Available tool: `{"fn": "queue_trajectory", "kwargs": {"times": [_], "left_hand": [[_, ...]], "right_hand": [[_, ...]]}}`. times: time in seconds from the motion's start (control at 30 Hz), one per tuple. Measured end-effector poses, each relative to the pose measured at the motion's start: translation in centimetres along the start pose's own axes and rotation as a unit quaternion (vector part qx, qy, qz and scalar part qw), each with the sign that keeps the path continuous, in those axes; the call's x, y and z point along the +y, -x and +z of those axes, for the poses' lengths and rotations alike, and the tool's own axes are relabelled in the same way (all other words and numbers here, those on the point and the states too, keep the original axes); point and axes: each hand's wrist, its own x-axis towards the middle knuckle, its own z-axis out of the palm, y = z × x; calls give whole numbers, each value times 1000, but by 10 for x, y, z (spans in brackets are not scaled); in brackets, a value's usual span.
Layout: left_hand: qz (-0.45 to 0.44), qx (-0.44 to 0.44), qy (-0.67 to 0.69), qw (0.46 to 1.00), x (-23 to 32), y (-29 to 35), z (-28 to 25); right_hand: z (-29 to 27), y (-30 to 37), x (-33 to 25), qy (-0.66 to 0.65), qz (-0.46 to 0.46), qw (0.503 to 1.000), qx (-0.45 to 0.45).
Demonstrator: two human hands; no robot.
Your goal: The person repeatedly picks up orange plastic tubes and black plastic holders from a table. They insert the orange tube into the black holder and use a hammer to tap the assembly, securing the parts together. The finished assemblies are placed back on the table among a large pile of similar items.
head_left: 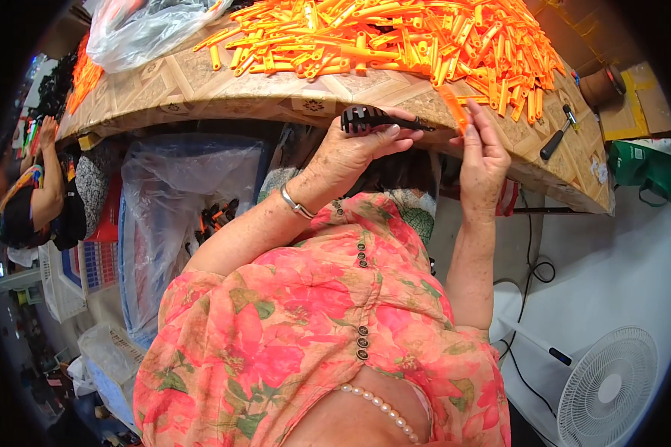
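My left hand (343,158), with a metal bangle at the wrist, is closed around a black pasta server head (362,119). Its pronged end points left and its narrow stem sticks out to the right past my fingertips. In my right hand (482,165) an orange plastic handle (452,109) is pinched between thumb and fingers, tilted upward. Both hands are raised at the table's near edge, with a short gap between the two pieces. Just beyond them a large heap of similar orange handles (395,41) covers the far part of the patterned table (291,95).
A hammer (559,132) lies on the table's right end. To the left, a plastic-lined blue bin (153,201) holds black and orange pieces. A clear bag (138,37) rests at the far left. Lower right stands a white fan (608,387) with a cable. Another person (45,186) works at left.
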Motion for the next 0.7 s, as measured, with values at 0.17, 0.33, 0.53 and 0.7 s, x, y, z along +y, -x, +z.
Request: {"fn": "queue_trajectory", "kwargs": {"times": [0.17,0.33,0.53,0.7], "left_hand": [[51,5,-80,995,-5,-2,0],[67,17,-185,980,-6,0,-3],[41,7,-103,994,2,-1,0],[24,2,-56,998,-3,-2,-4]], "right_hand": [[14,16,-11,191,-219,951,-106],[9,17,-20,247,-212,940,-104],[-4,20,-18,70,-119,990,-13],[8,26,-28,65,-150,982,-94]]}}
